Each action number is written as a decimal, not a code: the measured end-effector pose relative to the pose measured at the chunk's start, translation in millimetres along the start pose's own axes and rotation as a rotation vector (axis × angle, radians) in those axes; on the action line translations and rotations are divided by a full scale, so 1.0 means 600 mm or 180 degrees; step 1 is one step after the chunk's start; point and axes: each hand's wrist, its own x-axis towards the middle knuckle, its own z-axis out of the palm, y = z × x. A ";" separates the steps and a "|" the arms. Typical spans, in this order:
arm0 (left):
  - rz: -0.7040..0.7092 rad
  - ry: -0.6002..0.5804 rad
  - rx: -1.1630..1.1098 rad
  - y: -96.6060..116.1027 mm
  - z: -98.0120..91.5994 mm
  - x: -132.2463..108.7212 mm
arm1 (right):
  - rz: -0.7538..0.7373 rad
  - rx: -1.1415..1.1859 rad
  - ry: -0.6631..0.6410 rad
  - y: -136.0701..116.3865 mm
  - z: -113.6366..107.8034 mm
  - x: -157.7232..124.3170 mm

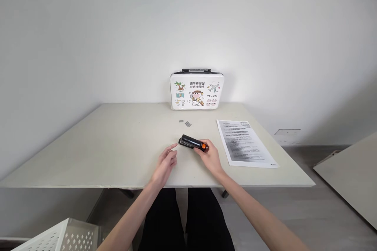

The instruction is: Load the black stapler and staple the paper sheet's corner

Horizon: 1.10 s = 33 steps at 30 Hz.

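Note:
A black stapler [190, 141] with an orange end lies on the beige table [118, 145] near its front edge. My right hand [208, 155] grips the orange end of the stapler with its fingers closed round it. My left hand [166, 162] hovers just left of the stapler, fingers loosely apart and empty, the forefinger pointing toward the stapler's black tip. Two small strips of staples [185, 123] lie on the table a little behind the stapler.
A printed sheet of paper [245, 143] lies to the right of the stapler. A white illustrated case [196, 91] with a black handle stands against the wall at the table's back. A white perforated bin [64, 237] is at lower left, another tabletop [350, 172] at right.

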 end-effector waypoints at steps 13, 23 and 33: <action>-0.0440 0.0232 -0.1838 -0.004 -0.023 0.004 | -0.0269 -0.0346 -0.0384 0.022 0.212 0.187; -0.0464 0.0122 -0.2308 -0.003 -0.032 0.005 | -0.1208 -0.0545 -0.0886 -0.046 0.126 0.086; -0.0598 -0.0444 -0.1762 0.001 -0.032 0.006 | -0.2026 -0.1162 -0.1560 -0.091 0.074 -0.007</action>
